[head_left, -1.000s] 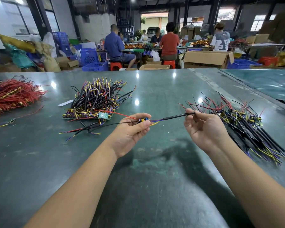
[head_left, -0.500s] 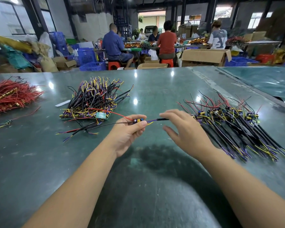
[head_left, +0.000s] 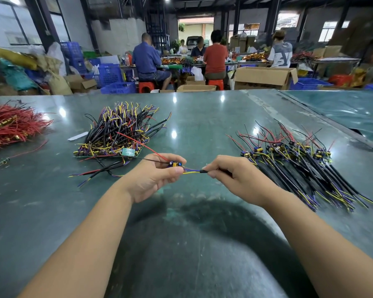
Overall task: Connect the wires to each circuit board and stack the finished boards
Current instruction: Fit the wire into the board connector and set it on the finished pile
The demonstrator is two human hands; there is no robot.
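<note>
The left hand [head_left: 157,175] holds a small circuit board [head_left: 175,164] above the middle of the tabletop [head_left: 202,117]; its fingers [head_left: 177,169] and thumb pinch the board tight. The right hand [head_left: 235,177] is close beside it; its fingers [head_left: 211,173] pinch the black sleeve [head_left: 203,171] of a wire bundle. Short purple and yellow wires [head_left: 191,170] run from the sleeve to the board; a thin red wire [head_left: 142,145] and a thin black one stick out of the board's other side, toward the left edge.

The step in hand looks like joining this bundle to the board; I cannot tell if the wire ends are fully in yet. Next the right hand likely has to push the ends straight in, while the left hand keeps the board steady; then the board can go on a pile.

A pile of boards with wires [head_left: 119,134] lies toward the far left; another pile [head_left: 299,166] lies by the right edge; loose red wires [head_left: 11,125] sit at the far left edge.
</note>
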